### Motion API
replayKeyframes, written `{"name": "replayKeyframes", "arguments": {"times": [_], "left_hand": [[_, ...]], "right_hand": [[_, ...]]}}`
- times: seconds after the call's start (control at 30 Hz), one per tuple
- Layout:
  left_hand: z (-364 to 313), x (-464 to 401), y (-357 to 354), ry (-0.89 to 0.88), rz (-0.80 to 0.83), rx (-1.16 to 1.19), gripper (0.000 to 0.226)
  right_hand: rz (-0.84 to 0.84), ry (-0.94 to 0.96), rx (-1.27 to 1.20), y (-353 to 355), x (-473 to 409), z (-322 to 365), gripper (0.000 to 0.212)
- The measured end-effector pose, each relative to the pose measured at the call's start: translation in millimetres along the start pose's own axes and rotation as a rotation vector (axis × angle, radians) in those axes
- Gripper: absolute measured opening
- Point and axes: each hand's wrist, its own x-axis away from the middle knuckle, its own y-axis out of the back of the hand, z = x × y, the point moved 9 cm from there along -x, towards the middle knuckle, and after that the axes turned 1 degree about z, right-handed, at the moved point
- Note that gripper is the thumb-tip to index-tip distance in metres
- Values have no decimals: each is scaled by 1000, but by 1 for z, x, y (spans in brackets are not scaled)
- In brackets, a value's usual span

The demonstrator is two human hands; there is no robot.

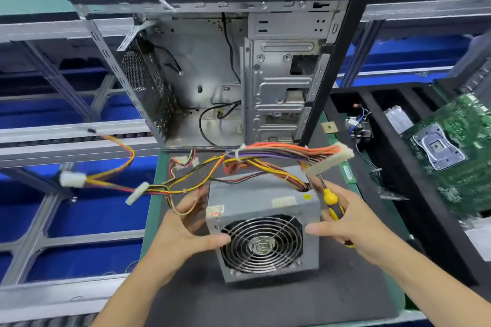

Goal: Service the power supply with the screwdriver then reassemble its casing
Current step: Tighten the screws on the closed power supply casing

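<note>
A grey power supply [265,202] stands on the dark mat, its round fan grille [261,244] facing me. A bundle of orange, yellow and purple cables [265,156] runs from its back to white connectors. My left hand [183,231] grips the unit's left side, thumb on the fan face. My right hand [348,218] holds a yellow-and-black screwdriver [332,203] in its fingers, shaft pointing up, while its thumb presses the unit's right edge.
An open, empty computer case [212,69] stands upright just behind the power supply. A black foam tray [372,119] at the right holds small wired parts and a green motherboard [457,151]. Metal racking with blue bins [87,215] fills the left.
</note>
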Motion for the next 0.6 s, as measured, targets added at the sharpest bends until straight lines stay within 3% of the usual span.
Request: {"name": "replayKeyframes", "arguments": {"times": [0.13,0.27,0.37,0.43,0.53,0.6], "left_hand": [[19,-5,-10,192,61,-50,30],[47,-10,-18,399,79,-42,54],[51,-15,-23,432,57,-52,58],[47,-21,-21,351,12,-173,48],[26,-31,-10,89,-164,-567,37],[20,-33,-14,27,-196,-606,26]], "right_hand": [[-15,-174,-28,4,-6,-19,58],[-33,-284,-34,5,-19,-35,33],[-59,-303,46,18,-30,-43,38],[-66,-301,121,25,-31,-45,42],[-87,-297,216,28,-33,-44,39],[-84,-304,234,33,-35,-41,41]]}}
